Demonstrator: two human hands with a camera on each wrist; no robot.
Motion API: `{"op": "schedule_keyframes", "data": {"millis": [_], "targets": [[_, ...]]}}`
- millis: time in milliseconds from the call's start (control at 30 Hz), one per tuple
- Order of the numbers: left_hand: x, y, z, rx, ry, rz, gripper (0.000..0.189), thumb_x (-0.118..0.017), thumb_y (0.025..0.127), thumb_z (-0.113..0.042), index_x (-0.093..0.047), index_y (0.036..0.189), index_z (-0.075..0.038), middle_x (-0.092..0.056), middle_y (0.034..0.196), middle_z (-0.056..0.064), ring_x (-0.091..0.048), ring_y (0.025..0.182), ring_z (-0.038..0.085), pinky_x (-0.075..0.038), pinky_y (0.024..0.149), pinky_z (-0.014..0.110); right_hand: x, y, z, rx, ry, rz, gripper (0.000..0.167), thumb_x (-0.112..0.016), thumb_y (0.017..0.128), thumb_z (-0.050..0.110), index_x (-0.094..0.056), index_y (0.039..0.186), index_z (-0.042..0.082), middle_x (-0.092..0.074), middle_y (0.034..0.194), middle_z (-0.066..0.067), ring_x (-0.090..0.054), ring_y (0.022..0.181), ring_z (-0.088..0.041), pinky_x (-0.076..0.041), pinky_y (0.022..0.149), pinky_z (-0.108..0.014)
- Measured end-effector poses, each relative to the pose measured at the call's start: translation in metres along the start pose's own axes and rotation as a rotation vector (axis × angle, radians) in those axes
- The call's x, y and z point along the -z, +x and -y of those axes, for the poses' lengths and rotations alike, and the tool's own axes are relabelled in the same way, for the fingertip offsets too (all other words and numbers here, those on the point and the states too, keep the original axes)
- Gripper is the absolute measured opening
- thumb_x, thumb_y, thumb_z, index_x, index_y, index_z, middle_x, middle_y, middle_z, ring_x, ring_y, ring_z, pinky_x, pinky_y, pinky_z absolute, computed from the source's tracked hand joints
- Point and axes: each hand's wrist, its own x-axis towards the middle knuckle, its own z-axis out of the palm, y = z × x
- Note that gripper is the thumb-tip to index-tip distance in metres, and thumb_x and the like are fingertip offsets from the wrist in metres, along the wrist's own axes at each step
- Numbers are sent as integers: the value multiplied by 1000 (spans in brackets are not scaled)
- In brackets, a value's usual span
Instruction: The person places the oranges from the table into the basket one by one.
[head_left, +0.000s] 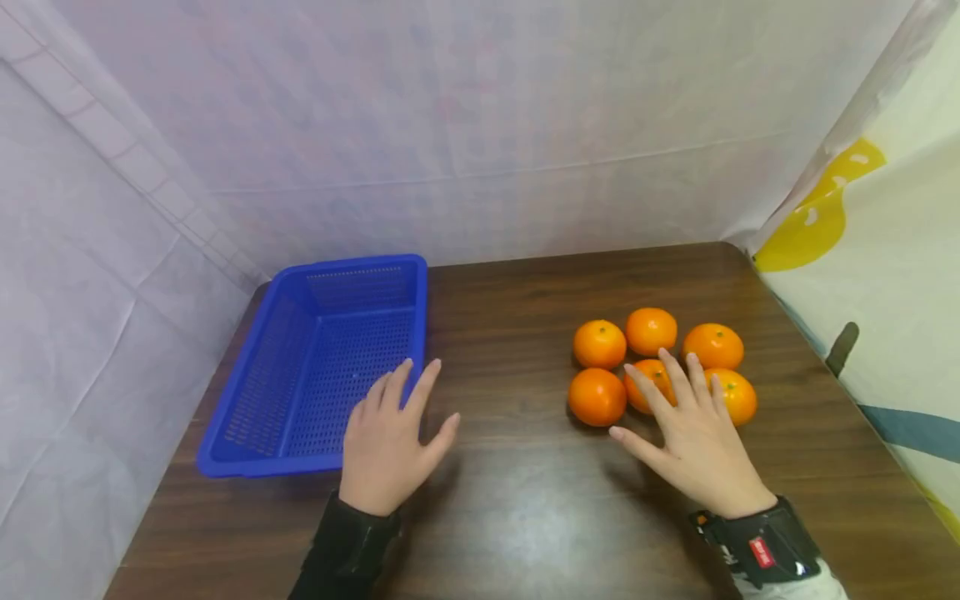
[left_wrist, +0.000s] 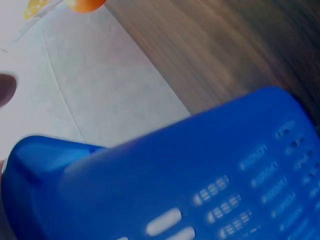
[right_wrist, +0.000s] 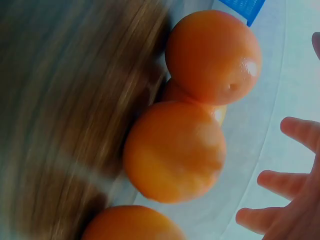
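Note:
A blue perforated plastic basket (head_left: pixel 311 275) stands at the left of the table, with no fruit in it. My left hand (head_left: pixel 390 450) hovers over its near right corner, fingers spread and holding nothing. Several mandarins lie in two rows at the right, among them a front-left mandarin (head_left: pixel 597 397) and a back-right mandarin (head_left: pixel 713 345). Above the front row is my right hand (head_left: pixel 705 450), fingers spread, partly hiding two of the fruits. In the right wrist view its fingers (right_wrist: pixel 285 184) are apart from the nearby mandarin (right_wrist: pixel 175 152).
The brown wooden table (head_left: pixel 495 333) backs onto a pale hanging cloth (head_left: pixel 480 125). Another white cloth with yellow shapes (head_left: pixel 810 229) hangs along the right edge. Pale sheeting (head_left: pixel 75 333) borders the left side.

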Motion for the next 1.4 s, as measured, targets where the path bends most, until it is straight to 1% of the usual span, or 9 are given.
{"op": "schedule_keyframes", "data": {"millis": [200,333,667,833,1033,1133,1233,1333,1400], "targets": [[6,-5,14,23,-18,-183,51,-62,92,-47,-65,131,-14,-72,115,17,-69,100,40,-56,76,55,5,-5,-7,-22,5,-17,79,-67,87,61,-46,149,17,-28,159,-27,-19,145,-61,-10,115,-76],[15,-10,28,52,-5,-242,38,-63,92,-37,-73,113,-7,-76,99,17,-71,88,40,-56,72,55,6,-9,-14,-35,-1,-56,78,-69,86,59,-50,144,11,-34,154,-28,-27,140,-59,-16,113,-74],[38,-43,80,236,34,-353,34,-63,89,-31,-74,101,-1,-72,101,25,-62,94,52,-45,76,66,9,-21,-34,-35,-6,-158,68,-75,83,51,-57,133,8,-44,138,-32,-36,126,-52,-24,103,-68],[49,-65,106,416,-5,-278,42,-64,89,-39,-72,107,-1,-59,127,31,-47,118,57,-34,88,75,12,-26,-45,-54,-3,-187,63,-75,83,50,-59,127,7,-46,134,-35,-38,123,-56,-27,102,-71],[62,-85,134,577,-131,-38,50,-61,95,-46,-66,124,-5,-36,153,29,-36,133,59,-31,96,76,13,-30,-57,-86,1,-200,58,-75,83,44,-60,122,4,-45,134,-35,-38,121,-60,-27,101,-71],[64,-93,144,536,-202,74,55,-68,93,-45,-61,131,-7,-24,160,28,-33,136,61,-35,93,77,14,-32,-62,-111,14,-191,56,-74,85,42,-59,124,5,-43,136,-36,-37,120,-62,-27,100,-71],[62,-97,152,433,-242,94,62,-82,81,-41,-62,130,-9,-25,158,27,-34,136,59,-38,88,76,15,-33,-65,-144,32,-170,57,-73,87,42,-56,128,6,-41,138,-38,-35,121,-64,-27,98,-74],[58,-99,159,325,-240,42,61,-92,68,-34,-68,118,-10,-43,146,24,-43,130,54,-41,88,70,16,-34,-66,-187,50,-133,59,-71,90,44,-53,134,8,-37,141,-39,-33,122,-67,-27,94,-77],[55,-100,163,260,-228,0,53,-94,64,-25,-71,109,-10,-56,132,20,-53,120,46,-46,101,50,15,-34,-67,-207,52,-109,61,-70,91,44,-51,136,9,-36,142,-39,-32,122,-68,-29,91,-78]]}}
